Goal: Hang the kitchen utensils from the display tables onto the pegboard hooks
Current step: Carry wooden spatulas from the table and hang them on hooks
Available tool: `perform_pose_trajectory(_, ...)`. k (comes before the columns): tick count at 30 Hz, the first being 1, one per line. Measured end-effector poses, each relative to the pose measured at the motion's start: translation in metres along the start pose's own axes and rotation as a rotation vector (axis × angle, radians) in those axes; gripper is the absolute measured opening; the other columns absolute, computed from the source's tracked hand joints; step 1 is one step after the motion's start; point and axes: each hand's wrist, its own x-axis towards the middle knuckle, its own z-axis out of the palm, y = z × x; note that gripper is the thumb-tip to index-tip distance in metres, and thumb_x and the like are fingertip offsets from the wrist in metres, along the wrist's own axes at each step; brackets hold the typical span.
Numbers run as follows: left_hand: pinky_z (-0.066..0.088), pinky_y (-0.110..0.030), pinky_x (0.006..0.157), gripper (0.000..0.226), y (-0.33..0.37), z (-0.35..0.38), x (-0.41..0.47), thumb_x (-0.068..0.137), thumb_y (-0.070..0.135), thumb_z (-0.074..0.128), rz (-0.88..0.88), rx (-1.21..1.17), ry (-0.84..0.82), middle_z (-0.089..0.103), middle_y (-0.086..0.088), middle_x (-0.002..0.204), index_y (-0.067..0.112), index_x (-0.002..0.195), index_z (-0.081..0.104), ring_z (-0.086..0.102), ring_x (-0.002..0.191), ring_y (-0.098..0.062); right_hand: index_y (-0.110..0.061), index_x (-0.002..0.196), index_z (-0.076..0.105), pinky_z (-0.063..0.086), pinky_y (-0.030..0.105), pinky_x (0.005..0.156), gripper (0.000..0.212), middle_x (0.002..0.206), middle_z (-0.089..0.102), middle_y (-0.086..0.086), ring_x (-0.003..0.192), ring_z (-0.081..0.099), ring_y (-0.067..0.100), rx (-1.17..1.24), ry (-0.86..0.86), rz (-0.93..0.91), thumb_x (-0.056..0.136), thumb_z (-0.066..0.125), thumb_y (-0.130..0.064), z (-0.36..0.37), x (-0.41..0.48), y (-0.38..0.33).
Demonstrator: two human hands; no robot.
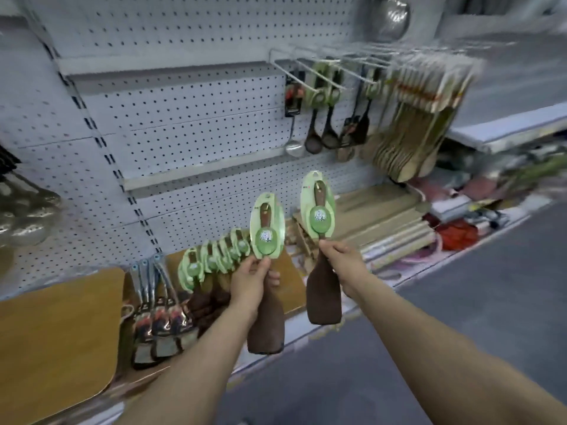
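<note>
**Two carded wooden spatulas, held one in each hand in front of the pegboard.** The left spatula (pixel 265 328) and the right spatula (pixel 324 299) are dark brown and stand roughly upright. Their flat blades point down and their handles point up. Each handle carries an oval green card, and both cards are raised clear of the display table (pixel 294 337).

The left hand (pixel 253 281) is closed round the neck of its spatula, directly under the card. The thumb touches the card's lower edge, and the blade hangs below the fist. The right hand (pixel 341 261) is likewise closed on the neck of its spatula. The card rises above the knuckles, and the blade hangs beneath the hand and to its left. The right spatula is held higher than the left one and nearer the hooks.

Behind the left hand, a row of identical carded spatulas (pixel 214 256) lies overlapping on the table. To its left lie packaged metal utensils (pixel 156 305) and a wooden cutting board (pixel 58 332).

The white pegboard (pixel 184 124) fills the background. At upper right its wire hooks (pixel 310 76) carry dark ladles (pixel 320 130), a steel ladle (pixel 293 142) and a dense bunch of pale wooden spoons (pixel 414 127). Motion blur obscures the goods at far right.
</note>
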Motion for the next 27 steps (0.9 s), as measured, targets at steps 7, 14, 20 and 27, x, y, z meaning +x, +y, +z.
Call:
perform_pose_trajectory(7,0.057,-0.04,0.084,0.01,0.046,0.129,0.007,0.099,0.015,0.059,-0.006,-0.13,-0.126,0.075,-0.013,0.094,0.007,0.104,0.061,0.072,0.081,-0.025,-0.007,0.108,0.072,0.052,0.027,0.066,0.017,0.074,0.068,0.003,0.064,0.061,0.014,0.18,0.114,-0.064,0.093,0.072,-0.016,-0.121,0.022,-0.045)
perform_pose_trajectory(14,0.055,-0.03,0.071,0.015,0.069,0.254,0.051,0.099,0.022,0.06,0.091,-0.103,-0.176,0.074,-0.012,0.087,0.007,0.101,0.06,0.071,0.07,-0.018,-0.011,0.1,0.072,0.055,0.022,0.062,0.009,0.068,0.074,-0.005,0.065,0.066,0.01,0.124,0.144,-0.137,0.093,0.072,-0.016,-0.218,0.096,-0.081)
perform_pose_trajectory(20,0.056,-0.039,0.077,0.017,0.088,0.357,0.096,0.098,0.024,0.061,0.076,-0.16,-0.177,0.073,-0.011,0.082,0.009,0.104,0.064,0.067,0.07,-0.02,-0.018,0.098,0.073,0.053,0.03,0.076,0.006,0.088,0.075,0.005,0.082,0.068,0.018,0.086,0.116,-0.194,0.092,0.072,-0.02,-0.288,0.173,-0.129)
perform_pose_trajectory(27,0.057,-0.042,0.087,0.015,0.096,0.417,0.142,0.096,0.03,0.064,0.099,-0.118,-0.158,0.077,-0.008,0.085,0.019,0.105,0.068,0.071,0.074,-0.018,-0.022,0.087,0.077,0.055,0.044,0.088,0.026,0.091,0.077,0.011,0.086,0.07,0.026,0.093,0.082,-0.244,0.087,0.071,-0.048,-0.314,0.247,-0.159)
